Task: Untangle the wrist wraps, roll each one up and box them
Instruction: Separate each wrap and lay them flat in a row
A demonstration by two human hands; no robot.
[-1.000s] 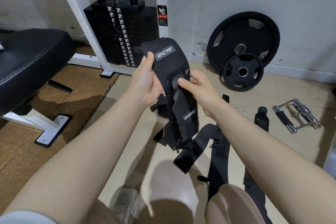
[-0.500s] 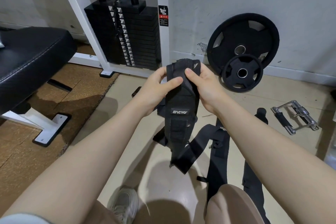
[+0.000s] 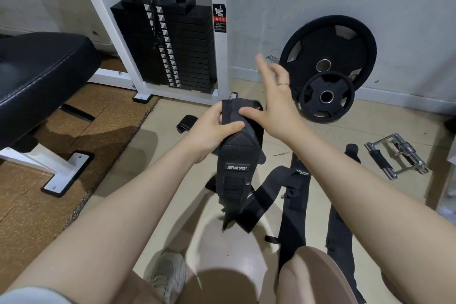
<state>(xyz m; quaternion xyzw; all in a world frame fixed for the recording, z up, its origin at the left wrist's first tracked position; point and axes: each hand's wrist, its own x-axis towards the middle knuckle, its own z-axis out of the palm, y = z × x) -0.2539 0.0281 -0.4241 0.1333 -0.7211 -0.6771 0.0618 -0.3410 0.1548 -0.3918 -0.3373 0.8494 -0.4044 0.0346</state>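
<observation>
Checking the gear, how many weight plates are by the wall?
2: a large plate leaning on the wall, and a small plate propped against its front. None seem hidden.

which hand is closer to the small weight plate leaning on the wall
Right. The right hand is raised with fingers spread just left of the small weight plate, almost beside its rim. The left hand grips the wrist wrap further left, well away from it.

Weight plates (image 3: 328, 61), weight stack (image 3: 170, 47), bench (image 3: 37, 71)
</observation>
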